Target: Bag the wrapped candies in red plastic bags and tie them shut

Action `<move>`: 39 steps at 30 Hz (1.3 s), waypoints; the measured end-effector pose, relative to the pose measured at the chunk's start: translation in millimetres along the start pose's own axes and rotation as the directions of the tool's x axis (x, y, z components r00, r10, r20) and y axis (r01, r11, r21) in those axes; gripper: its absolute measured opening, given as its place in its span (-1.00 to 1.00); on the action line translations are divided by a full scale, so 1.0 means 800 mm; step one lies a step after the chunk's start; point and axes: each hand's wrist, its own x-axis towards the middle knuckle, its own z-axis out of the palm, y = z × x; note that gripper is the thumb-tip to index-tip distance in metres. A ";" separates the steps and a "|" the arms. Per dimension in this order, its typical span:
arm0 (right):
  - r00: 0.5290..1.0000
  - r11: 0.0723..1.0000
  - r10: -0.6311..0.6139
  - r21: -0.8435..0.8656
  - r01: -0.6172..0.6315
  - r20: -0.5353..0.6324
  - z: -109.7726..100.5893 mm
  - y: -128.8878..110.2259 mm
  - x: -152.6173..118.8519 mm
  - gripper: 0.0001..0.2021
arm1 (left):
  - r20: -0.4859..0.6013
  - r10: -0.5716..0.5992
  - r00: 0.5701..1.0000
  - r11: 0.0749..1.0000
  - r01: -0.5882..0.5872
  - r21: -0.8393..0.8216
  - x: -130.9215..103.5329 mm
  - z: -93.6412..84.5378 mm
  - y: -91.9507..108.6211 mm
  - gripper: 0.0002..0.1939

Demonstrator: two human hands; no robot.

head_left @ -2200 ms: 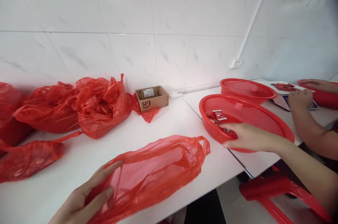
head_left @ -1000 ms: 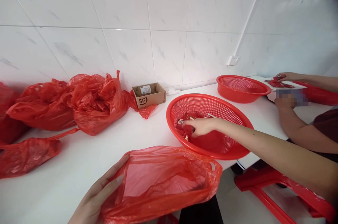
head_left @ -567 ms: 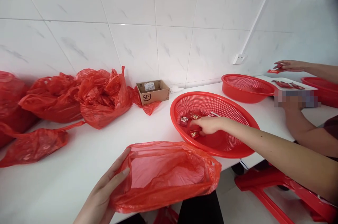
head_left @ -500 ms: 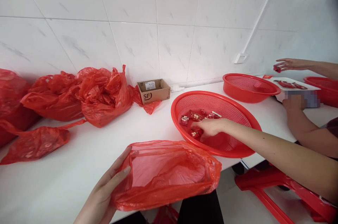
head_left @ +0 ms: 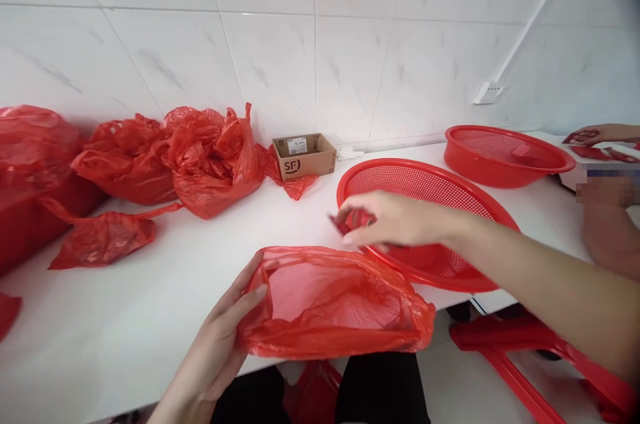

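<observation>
So the left forearm comes up from the bottom edge, angled up and to the right, bare skin showing. The left hand is thumb side up, with the left thumb reaching to the right and the index finger stretched above it, a gap between the two, in a light grip.

The right forearm is bare too, cutting in from the right side and slanting up and left, wrist pretty much straight. The right hand is farther out than the left one, kinda blurry, back of it facing up. Its fingers curl round in a loose pinch, with the right thumb underneath. Hands aren't touching each other.
</observation>
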 end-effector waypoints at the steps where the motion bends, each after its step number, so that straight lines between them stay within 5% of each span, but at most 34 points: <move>1: 0.998 1.000 -0.012 0.009 0.011 0.059 0.020 -0.012 0.001 -0.59 | 0.001 0.008 1.000 1.000 -0.008 0.010 0.000 0.002 -0.001 -0.26; 5: 0.999 0.983 -0.038 -0.180 0.042 0.025 0.088 -0.013 0.024 -0.47 | 0.008 0.012 1.000 0.999 -0.012 0.043 -0.004 0.003 -0.004 -0.21; 9: 1.000 0.974 -0.017 -0.227 0.018 0.006 0.102 0.005 0.041 -0.46 | 0.023 0.040 0.999 0.995 -0.042 0.086 -0.011 -0.005 -0.006 -0.18; 14: 0.993 0.981 -0.094 -0.178 0.080 -0.071 0.081 -0.009 0.029 -0.53 | 0.013 0.073 0.997 0.991 -0.074 0.111 -0.015 -0.012 -0.007 -0.17; 17: 0.960 0.984 -0.176 -0.068 0.165 -0.217 0.043 -0.005 0.028 -0.60 | -0.001 0.081 0.997 0.990 -0.080 0.113 -0.014 -0.014 -0.008 -0.21; 21: 0.919 0.974 -0.037 -0.219 -0.054 -0.392 -0.026 0.056 0.051 -0.54 | -0.004 0.100 0.995 0.984 -0.099 0.149 -0.012 -0.016 -0.010 -0.24; 24: 0.942 0.882 0.112 -0.405 -0.242 -0.317 -0.058 0.120 0.071 -0.26 | -0.024 0.145 0.989 0.968 -0.137 0.211 -0.013 -0.017 -0.013 -0.26; 27: 0.943 0.816 0.281 -0.473 -0.333 -0.179 -0.058 0.168 0.083 0.03 | -0.062 0.154 0.986 0.961 -0.135 0.243 -0.015 -0.018 -0.015 -0.26; 29: 0.948 0.807 0.285 -0.499 -0.316 -0.140 -0.045 0.185 0.088 0.04 | -0.081 0.126 0.989 0.967 -0.104 0.231 -0.017 -0.020 -0.016 -0.26; 35: 0.981 0.796 0.084 -0.580 -0.173 -0.177 -0.016 0.190 0.097 -0.60 | -0.102 0.095 0.990 0.978 -0.073 0.198 -0.012 -0.029 -0.017 -0.28; 39: 0.975 0.797 0.094 -0.572 -0.194 -0.201 -0.025 0.174 0.100 -0.61 | -0.125 0.119 0.985 0.973 -0.090 0.214 -0.008 -0.030 -0.018 -0.30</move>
